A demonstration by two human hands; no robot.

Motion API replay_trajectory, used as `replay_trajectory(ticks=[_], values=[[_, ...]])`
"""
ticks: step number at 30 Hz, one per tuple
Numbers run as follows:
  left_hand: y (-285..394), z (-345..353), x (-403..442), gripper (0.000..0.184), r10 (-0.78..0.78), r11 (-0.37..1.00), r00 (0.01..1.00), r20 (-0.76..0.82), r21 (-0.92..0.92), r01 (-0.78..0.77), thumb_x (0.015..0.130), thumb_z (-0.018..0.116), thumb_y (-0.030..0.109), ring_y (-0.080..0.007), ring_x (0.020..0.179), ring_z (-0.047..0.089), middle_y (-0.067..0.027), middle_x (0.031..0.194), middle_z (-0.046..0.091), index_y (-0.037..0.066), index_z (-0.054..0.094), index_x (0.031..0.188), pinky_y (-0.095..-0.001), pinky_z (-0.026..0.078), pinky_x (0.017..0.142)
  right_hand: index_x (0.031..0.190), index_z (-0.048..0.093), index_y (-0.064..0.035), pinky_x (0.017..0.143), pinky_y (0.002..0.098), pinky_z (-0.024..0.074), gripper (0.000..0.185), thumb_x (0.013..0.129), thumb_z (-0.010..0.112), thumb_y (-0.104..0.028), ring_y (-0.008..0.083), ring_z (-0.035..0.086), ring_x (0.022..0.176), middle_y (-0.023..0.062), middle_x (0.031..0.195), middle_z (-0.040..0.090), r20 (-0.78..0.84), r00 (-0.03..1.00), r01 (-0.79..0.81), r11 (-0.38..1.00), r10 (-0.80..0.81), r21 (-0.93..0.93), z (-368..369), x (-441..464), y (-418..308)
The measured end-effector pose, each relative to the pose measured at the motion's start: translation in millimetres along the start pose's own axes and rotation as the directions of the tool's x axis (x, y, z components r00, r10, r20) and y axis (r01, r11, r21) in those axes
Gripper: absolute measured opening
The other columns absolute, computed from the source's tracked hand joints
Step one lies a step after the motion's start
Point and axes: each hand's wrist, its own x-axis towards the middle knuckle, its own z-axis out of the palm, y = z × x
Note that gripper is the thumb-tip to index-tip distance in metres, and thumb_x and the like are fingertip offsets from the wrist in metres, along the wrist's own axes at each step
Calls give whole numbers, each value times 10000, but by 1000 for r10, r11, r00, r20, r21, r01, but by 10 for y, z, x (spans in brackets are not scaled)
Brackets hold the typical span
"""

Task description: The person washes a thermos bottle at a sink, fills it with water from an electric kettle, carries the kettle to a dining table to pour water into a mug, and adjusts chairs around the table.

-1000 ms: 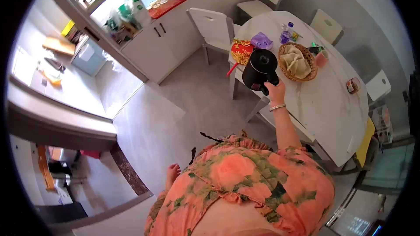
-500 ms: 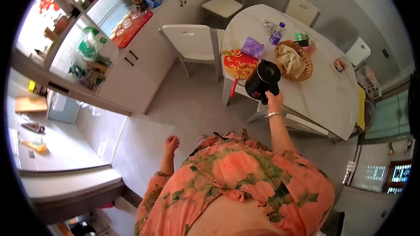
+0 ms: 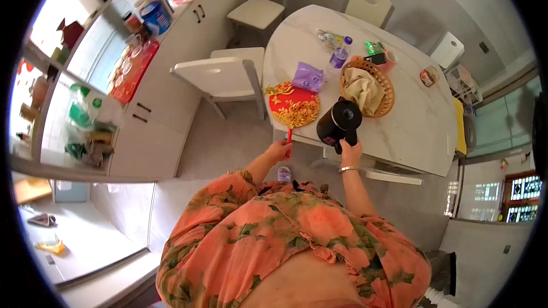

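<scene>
My right hand (image 3: pixel 350 153) is wrapped round the handle of a black electric kettle (image 3: pixel 334 122), which is at the near edge of the table. My left hand (image 3: pixel 279 150) is closed at the lower end of the red handle of a hand fan (image 3: pixel 294 105). This fan is round and red with gold decoration, and it lies at the table's left edge. A purple soft packet (image 3: pixel 308 77) sits just beyond the fan. Behind the kettle, a wicker basket (image 3: pixel 390 88) holds a beige cloth (image 3: pixel 365 88).
On the marble-patterned table (image 3: pixel 419 134) are a purple-labelled bottle (image 3: pixel 341 53), a pink cup (image 3: pixel 389 60) and a small jar (image 3: pixel 427 76). White chairs (image 3: pixel 220 77) surround it. A white cabinet (image 3: pixel 154 131) carrying a red tray (image 3: pixel 134 71) runs along the left.
My left hand has moved from beside my body up and right to the fan's handle and closed there. My right hand still holds the kettle. The view has shifted rightward, toward the table.
</scene>
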Motion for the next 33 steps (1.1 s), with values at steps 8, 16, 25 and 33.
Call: replay_trajectory(ticks=[8,16,25,33], values=[[217,-70,420,243,-1,998,999,39,-65,3,937,565,202,-169,664,628,-84,833,632,20,564,1098,-298,533,579,865,594,5,612,371,452,236,730,678,-169,232,555,624,106,724,605,-18,997,76,988,-79,-135,85,25,-104],[822,-217,1066,231,38,995,999,35,-98,-34,962,512,207,-181,740,657,-82,882,650,51,526,1132,-289,551,635,1110,532,55,816,408,474,574,729,764,-307,302,599,929,189,995,605,203,974,-41,956,103,-290,-151,23,-266],[1482,-41,1490,331,154,654,985,83,738,-164,922,520,293,-259,604,660,-188,826,664,-12,534,1050,-368,536,554,1391,308,12,1052,439,335,733,793,690,-171,346,405,1236,219,1302,424,184,826,563,798,-533,-213,-689,585,-1507],[1565,244,1206,414,291,290,957,-19,955,-69,830,616,367,-349,1057,574,-198,1141,589,58,552,1098,-468,487,847,1379,327,2,1044,418,355,799,737,743,-227,370,390,1257,231,1317,445,261,826,537,555,-500,-636,-214,3616,-1215]])
